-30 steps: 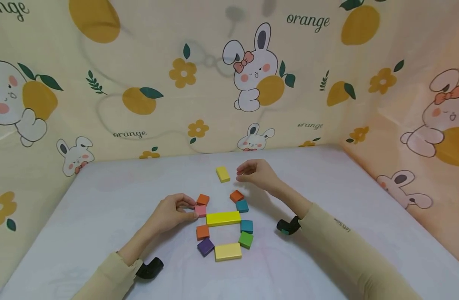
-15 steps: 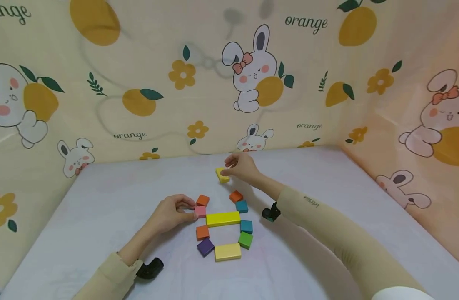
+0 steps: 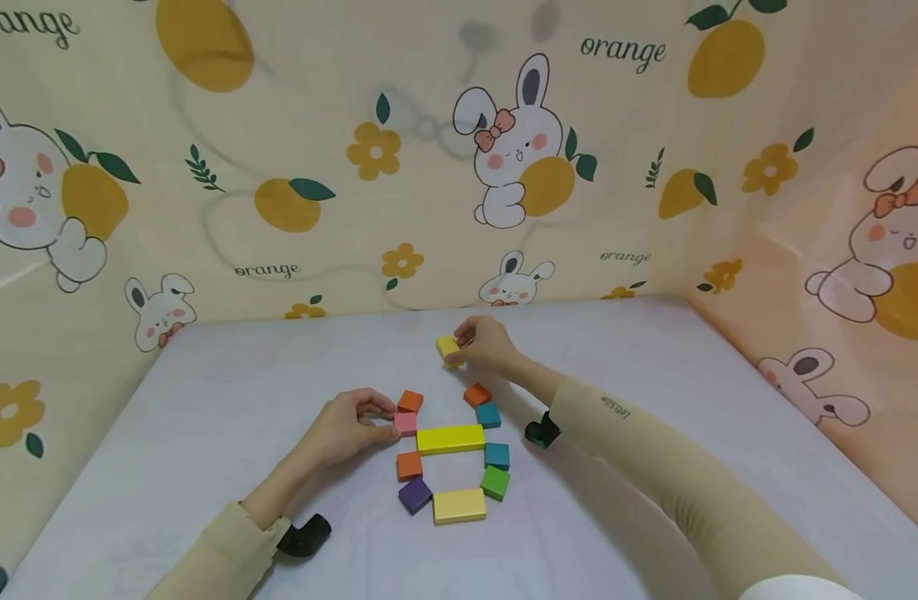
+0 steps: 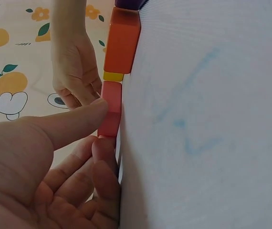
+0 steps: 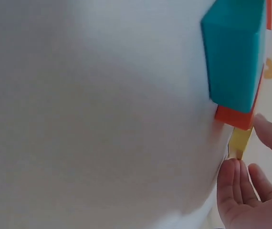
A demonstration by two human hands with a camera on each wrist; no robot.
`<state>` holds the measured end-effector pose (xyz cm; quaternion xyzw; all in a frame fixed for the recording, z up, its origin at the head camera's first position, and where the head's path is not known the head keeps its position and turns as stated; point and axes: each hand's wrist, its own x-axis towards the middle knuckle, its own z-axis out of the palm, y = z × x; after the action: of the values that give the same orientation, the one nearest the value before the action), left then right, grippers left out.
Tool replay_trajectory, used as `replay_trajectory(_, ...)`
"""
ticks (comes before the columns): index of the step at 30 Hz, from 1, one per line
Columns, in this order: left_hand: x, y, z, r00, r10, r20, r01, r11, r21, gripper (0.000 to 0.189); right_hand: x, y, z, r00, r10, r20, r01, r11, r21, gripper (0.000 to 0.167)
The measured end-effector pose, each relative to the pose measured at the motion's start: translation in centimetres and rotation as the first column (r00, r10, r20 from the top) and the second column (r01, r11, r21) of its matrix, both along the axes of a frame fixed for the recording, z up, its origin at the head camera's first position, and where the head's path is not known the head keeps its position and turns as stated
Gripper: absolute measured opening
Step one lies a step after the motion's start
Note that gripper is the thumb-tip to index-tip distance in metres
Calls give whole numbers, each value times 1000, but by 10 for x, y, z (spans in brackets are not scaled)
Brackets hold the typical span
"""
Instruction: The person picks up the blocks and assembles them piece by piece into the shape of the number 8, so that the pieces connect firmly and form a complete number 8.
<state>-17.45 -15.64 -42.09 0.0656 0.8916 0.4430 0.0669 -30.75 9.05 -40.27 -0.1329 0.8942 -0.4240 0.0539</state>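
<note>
My left hand [image 3: 354, 425] pinches a pink block [image 3: 405, 424] between thumb and fingertips, at the left side of a ring of coloured blocks. In the left wrist view the thumb lies along the face of this pink block [image 4: 110, 107], with the fingers at its far end. Further back, my right hand [image 3: 487, 346] grips a short yellow block [image 3: 447, 350], thumb at its near end and fingers on the right. From the right wrist, part of that yellow block [image 5: 239, 142] shows between thumb and fingers, beyond a teal block [image 5: 234, 57].
A long yellow block [image 3: 451, 439] crosses the ring, and a pale yellow block [image 3: 460, 507] forms its front. Orange [image 3: 409, 466], purple [image 3: 416, 495], teal [image 3: 496, 456] and green [image 3: 495, 482] blocks stand along the sides. A printed curtain [image 3: 399, 192] hangs behind the white table [image 3: 616, 358].
The right hand has moved left from beside the short yellow block and now has its thumb and fingers on it. The left hand has stayed at the pink block.
</note>
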Motion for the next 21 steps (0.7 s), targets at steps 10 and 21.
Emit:
replay_trajectory(10, 0, 0, -2, 1000, 9, -9, -9, 1000, -14, 29, -4, 2, -1, 996, 79, 42, -79, 997, -14, 33)
replay_trajectory(21, 0, 2, -1, 1000, 11, -2, -11, 1000, -2, 29, -11, 7, -4, 974, 195, 114, -186, 979, -83, 31)
